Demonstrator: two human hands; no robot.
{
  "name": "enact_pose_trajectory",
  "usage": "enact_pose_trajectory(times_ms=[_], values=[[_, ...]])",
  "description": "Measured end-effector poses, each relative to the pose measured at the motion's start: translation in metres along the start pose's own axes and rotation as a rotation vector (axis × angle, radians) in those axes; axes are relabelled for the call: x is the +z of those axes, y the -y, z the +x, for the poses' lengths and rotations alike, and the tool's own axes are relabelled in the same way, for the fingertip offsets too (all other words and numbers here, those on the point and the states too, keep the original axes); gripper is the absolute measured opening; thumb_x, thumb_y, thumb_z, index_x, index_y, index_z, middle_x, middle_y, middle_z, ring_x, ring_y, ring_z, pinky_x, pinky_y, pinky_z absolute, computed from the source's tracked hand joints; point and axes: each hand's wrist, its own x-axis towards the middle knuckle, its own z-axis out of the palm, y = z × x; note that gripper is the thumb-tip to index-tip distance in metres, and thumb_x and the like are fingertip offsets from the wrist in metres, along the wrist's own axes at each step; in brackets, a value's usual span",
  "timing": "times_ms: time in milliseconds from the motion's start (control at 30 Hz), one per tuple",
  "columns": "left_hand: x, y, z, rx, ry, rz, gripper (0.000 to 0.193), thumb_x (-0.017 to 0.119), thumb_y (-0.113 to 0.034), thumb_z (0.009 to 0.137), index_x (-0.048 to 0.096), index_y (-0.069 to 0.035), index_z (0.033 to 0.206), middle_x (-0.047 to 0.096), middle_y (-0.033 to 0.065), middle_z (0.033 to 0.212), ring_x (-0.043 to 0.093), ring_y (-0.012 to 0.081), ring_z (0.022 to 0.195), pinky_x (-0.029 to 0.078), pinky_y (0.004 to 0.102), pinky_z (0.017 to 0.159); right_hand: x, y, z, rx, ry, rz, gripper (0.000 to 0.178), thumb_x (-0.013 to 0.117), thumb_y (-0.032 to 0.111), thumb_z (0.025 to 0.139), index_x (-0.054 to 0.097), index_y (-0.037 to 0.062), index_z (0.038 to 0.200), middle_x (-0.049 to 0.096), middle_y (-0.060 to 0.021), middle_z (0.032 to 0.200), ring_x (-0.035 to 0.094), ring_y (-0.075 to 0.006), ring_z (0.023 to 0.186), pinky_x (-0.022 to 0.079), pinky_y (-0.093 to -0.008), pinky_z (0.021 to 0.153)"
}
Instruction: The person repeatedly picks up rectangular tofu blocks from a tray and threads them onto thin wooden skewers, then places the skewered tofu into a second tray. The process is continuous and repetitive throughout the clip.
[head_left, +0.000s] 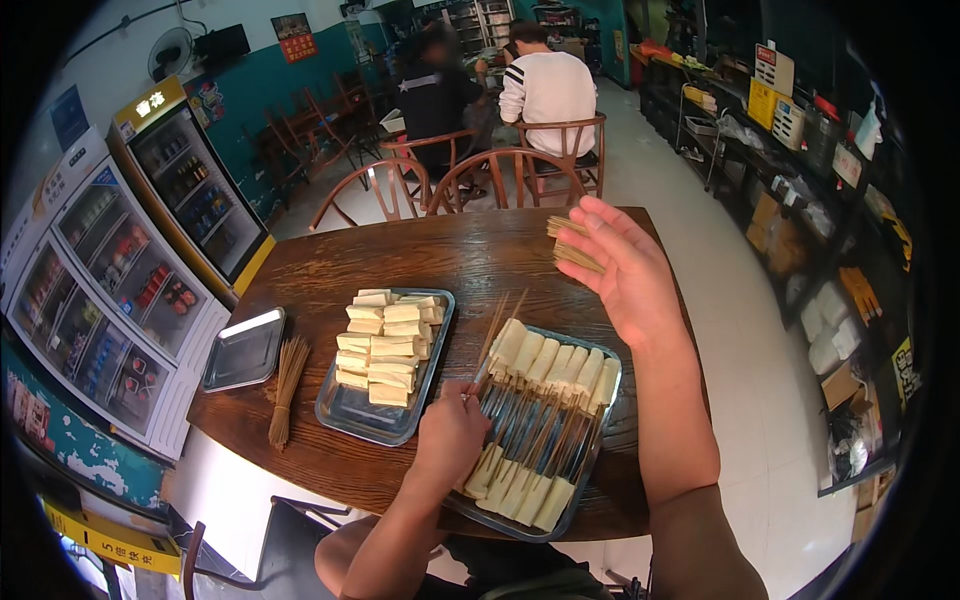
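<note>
My left hand (pixel 452 435) is closed around a few thin bamboo skewers (pixel 497 335), whose ends point up and away over the left edge of the right metal tray (pixel 612 395). In that tray lie two rows of pale, folded rolls that look like tofu skin. The far row (pixel 550 358) and the near row (pixel 518 490) have sticks running toward the tray's middle. Raised at the table's far right, my right hand (pixel 625 275) has its fingers stretched apart. Beside its fingertips is a bundle of skewers (pixel 572 243), partly hidden by the hand.
Left of centre, a second metal tray (pixel 370 425) holds stacked unskewered rolls (pixel 390 345). Further left are a tied skewer bundle (pixel 288 390) and a bare tray (pixel 245 350) on the wooden table (pixel 330 270). Chairs (pixel 510 180) and two seated people are beyond; shelves (pixel 780 190) stand right.
</note>
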Motion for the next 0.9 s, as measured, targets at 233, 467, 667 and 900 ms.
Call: enact_pose_trajectory(times_ms=[233,467,667,900], values=[[0.006,0.000,-0.008,0.178,-0.096,0.373,0.017,0.052,-0.011,0.098,0.057,0.000,0.109,0.070,0.0219,0.086,0.068,0.0424,0.078,0.054,0.0502,0.072,0.001,-0.001,-0.002,0.009,0.017,0.037,0.044,0.064,0.022,0.098,0.052,0.0028,0.136,0.060,-0.0100,0.127,0.059,-0.0256,0.119,0.050,-0.0450,0.099],[0.006,0.010,-0.008,0.234,-0.140,0.321,0.021,0.050,-0.004,0.093,0.057,0.003,0.112,0.065,0.0265,0.103,0.066,0.0440,0.086,0.054,0.0493,0.074,0.009,-0.003,-0.005,0.044,0.013,0.044,0.043,0.063,0.020,0.099,0.052,0.0025,0.136,0.060,-0.0098,0.126,0.060,-0.0247,0.117,0.051,-0.0431,0.097],[0.006,0.015,-0.008,0.271,-0.171,0.258,0.021,0.048,-0.002,0.094,0.057,0.003,0.112,0.064,0.0255,0.104,0.065,0.0449,0.087,0.054,0.0495,0.075,0.007,-0.005,-0.003,0.045,0.034,0.056,0.042,0.063,0.021,0.099,0.053,0.0035,0.136,0.061,-0.0087,0.126,0.060,-0.0236,0.115,0.051,-0.0427,0.097],[0.012,0.015,-0.013,0.266,-0.146,0.273,0.018,0.048,-0.005,0.096,0.056,0.002,0.110,0.064,0.0237,0.100,0.065,0.0444,0.087,0.054,0.0507,0.074,0.007,-0.006,-0.003,0.051,0.067,0.078,0.050,0.067,0.021,0.096,0.049,0.0001,0.138,0.058,-0.0070,0.125,0.061,-0.0208,0.112,0.051,-0.0399,0.095]])
